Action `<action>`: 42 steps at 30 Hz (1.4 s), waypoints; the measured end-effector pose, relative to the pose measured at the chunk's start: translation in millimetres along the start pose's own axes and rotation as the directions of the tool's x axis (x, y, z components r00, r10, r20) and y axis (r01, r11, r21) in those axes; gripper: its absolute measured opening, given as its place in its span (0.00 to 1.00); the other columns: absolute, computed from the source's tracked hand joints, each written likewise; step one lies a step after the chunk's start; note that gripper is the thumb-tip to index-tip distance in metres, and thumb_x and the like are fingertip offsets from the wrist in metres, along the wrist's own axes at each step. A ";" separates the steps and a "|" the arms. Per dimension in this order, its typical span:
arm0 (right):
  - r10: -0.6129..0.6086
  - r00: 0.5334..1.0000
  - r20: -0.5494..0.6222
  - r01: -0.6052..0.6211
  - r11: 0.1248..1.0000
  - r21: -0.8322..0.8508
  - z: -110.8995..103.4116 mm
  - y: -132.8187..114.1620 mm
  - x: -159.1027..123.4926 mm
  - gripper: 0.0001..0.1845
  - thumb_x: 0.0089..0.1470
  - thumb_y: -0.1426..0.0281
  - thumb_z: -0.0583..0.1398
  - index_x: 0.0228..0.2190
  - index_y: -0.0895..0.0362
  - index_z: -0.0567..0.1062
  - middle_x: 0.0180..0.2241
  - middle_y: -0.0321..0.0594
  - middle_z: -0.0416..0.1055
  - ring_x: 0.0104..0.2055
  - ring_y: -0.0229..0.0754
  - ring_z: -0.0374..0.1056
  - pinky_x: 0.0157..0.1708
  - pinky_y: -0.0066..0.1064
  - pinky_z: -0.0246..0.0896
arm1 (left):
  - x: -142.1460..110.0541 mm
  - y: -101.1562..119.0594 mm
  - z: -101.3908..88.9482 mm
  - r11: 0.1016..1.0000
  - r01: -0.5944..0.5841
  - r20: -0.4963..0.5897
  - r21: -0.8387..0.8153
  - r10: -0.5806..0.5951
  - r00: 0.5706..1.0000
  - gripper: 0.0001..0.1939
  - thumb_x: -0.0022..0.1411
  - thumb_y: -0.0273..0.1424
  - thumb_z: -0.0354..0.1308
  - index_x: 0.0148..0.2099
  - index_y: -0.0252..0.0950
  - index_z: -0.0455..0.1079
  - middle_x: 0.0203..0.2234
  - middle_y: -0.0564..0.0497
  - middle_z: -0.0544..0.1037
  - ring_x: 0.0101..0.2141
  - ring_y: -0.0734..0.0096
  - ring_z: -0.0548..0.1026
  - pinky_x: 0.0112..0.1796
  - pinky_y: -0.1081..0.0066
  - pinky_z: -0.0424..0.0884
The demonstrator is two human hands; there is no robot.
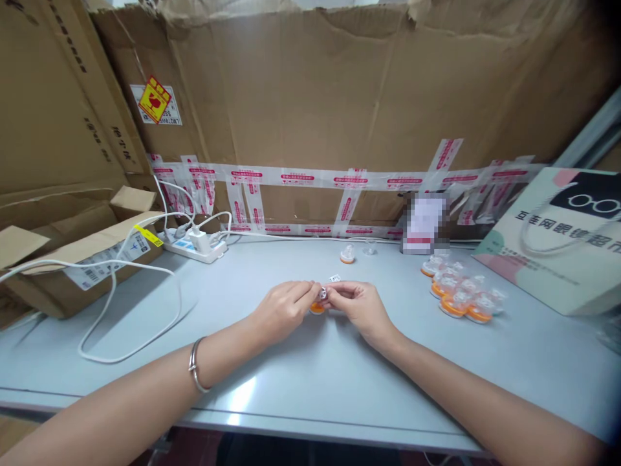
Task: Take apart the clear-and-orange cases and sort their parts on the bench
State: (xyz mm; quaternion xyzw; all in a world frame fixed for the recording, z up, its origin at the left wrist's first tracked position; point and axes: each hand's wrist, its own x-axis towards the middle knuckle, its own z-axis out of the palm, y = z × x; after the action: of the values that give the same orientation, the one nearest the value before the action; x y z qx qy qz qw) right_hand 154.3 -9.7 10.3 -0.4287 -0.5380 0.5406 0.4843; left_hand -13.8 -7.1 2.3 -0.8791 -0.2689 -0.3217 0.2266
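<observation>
My left hand (284, 309) and my right hand (363, 309) meet over the middle of the table, fingertips pinched together. Between them is a small orange-based piece (317, 309), mostly hidden by the fingers. A small white bit with dark marks (323, 293) shows at its top, where both thumbs and forefingers press. Just behind the right fingers lies a small white tag with black print (334, 278). Farther back stands a similar clear plastic piece on an orange base (347, 254). A silver bangle (195, 366) circles my left wrist.
Several clear, orange-based pieces (453, 304) cluster at the right, near a printed paper bag (548, 239). A blurred-out phone-like object (424, 223) leans on a large carton (301, 97). At left are a power strip (196, 246), a looping white cable (177, 294) and an open cardboard box (53, 285).
</observation>
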 end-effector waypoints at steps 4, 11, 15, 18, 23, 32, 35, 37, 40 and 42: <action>0.010 1.000 -0.005 -0.010 1.000 0.018 -0.4 1.9 0.3 0.18 0.32 0.61 0.67 0.26 0.60 0.79 0.23 0.41 0.75 0.27 0.42 0.72 0.34 0.36 0.69 | 0.4 0.7 -0.3 1.000 0.008 0.014 -0.019 -0.008 1.000 0.09 0.64 0.25 0.45 0.42 0.31 0.65 0.28 0.48 0.74 0.29 0.73 0.73 0.31 0.72 0.71; -0.079 0.997 0.015 0.079 0.995 -0.061 -3.7 -0.2 -3.1 0.15 0.42 0.62 0.63 0.30 0.59 0.79 0.27 0.42 0.76 0.31 0.43 0.73 0.37 0.35 0.68 | 1.5 -1.5 3.2 0.895 0.279 0.065 -0.348 -0.274 0.959 0.09 0.62 0.28 0.49 0.44 0.35 0.66 0.32 0.50 0.74 0.32 0.75 0.73 0.34 0.75 0.70; -0.142 0.989 0.029 0.144 0.983 -0.117 -4.9 -0.9 -5.0 0.13 0.45 0.64 0.61 0.32 0.58 0.78 0.29 0.41 0.77 0.33 0.43 0.73 0.37 0.34 0.68 | 2.7 -3.0 1.0 0.790 0.397 0.104 -0.467 -0.397 0.912 0.08 0.58 0.28 0.54 0.41 0.35 0.69 0.29 0.51 0.74 0.29 0.76 0.73 0.32 0.76 0.69; -0.151 0.988 0.040 0.156 0.978 -0.137 -5.7 0.0 -5.2 0.13 0.45 0.64 0.61 0.32 0.57 0.78 0.31 0.42 0.77 0.33 0.43 0.73 0.36 0.33 0.69 | 4.9 -2.7 -3.4 0.714 0.486 0.189 -0.505 -0.458 0.869 0.04 0.56 0.28 0.57 0.35 0.36 0.72 0.25 0.53 0.75 0.26 0.76 0.72 0.30 0.76 0.67; -0.119 0.989 0.092 0.128 0.986 -0.106 -7.7 2.5 -3.8 0.13 0.46 0.63 0.61 0.33 0.57 0.78 0.31 0.41 0.76 0.33 0.42 0.72 0.36 0.33 0.68 | 6.2 -3.9 -5.7 0.630 0.540 0.262 -0.558 -0.483 0.835 0.04 0.57 0.27 0.56 0.32 0.36 0.72 0.24 0.54 0.75 0.25 0.77 0.71 0.28 0.77 0.65; -0.084 0.993 0.084 0.096 0.985 -0.142 -4.1 3.6 -3.6 0.15 0.47 0.60 0.59 0.34 0.56 0.78 0.30 0.39 0.76 0.33 0.42 0.72 0.38 0.35 0.68 | 3.9 -8.3 -4.2 0.743 0.409 0.222 -0.529 -0.344 0.912 0.09 0.61 0.23 0.49 0.36 0.35 0.71 0.26 0.51 0.73 0.29 0.75 0.70 0.32 0.76 0.67; -0.103 0.993 0.060 0.111 0.984 -0.140 -2.6 5.5 -2.9 0.16 0.48 0.60 0.59 0.35 0.56 0.78 0.31 0.40 0.76 0.34 0.42 0.72 0.38 0.35 0.68 | 3.0 -8.3 -2.4 0.810 0.341 0.169 -0.478 -0.296 0.940 0.10 0.61 0.23 0.47 0.37 0.35 0.70 0.27 0.50 0.73 0.29 0.75 0.70 0.32 0.76 0.67; -0.089 0.995 0.055 0.094 0.990 -0.104 -2.2 5.8 -2.0 0.16 0.47 0.60 0.60 0.34 0.56 0.78 0.31 0.40 0.76 0.34 0.42 0.72 0.39 0.35 0.68 | 2.8 -8.6 -0.6 0.834 0.312 0.148 -0.456 -0.274 0.950 0.10 0.62 0.23 0.47 0.38 0.34 0.70 0.27 0.50 0.73 0.29 0.75 0.70 0.32 0.76 0.68; -0.032 0.998 0.054 0.034 0.999 -0.036 -2.5 3.6 -0.6 0.15 0.44 0.59 0.62 0.31 0.56 0.79 0.29 0.39 0.76 0.31 0.41 0.72 0.38 0.34 0.68 | 3.0 -10.3 1.8 0.845 0.296 0.135 -0.445 -0.263 0.955 0.10 0.62 0.23 0.47 0.37 0.35 0.70 0.26 0.51 0.73 0.29 0.76 0.71 0.31 0.77 0.68; 0.004 0.998 0.057 -0.004 1.000 0.001 -2.9 0.8 -0.2 0.16 0.42 0.58 0.62 0.30 0.56 0.79 0.28 0.39 0.76 0.30 0.41 0.72 0.38 0.34 0.68 | 3.1 -12.0 3.1 0.848 0.278 0.121 -0.450 -0.251 0.960 0.11 0.62 0.24 0.47 0.37 0.35 0.70 0.27 0.51 0.74 0.29 0.76 0.71 0.31 0.77 0.69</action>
State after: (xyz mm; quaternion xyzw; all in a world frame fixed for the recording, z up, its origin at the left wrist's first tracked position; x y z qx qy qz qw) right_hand 157.1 -9.4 9.3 -0.4138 -0.5504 0.5539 0.4681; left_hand -17.8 4.8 4.9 -0.8711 -0.3093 -0.3791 -0.0439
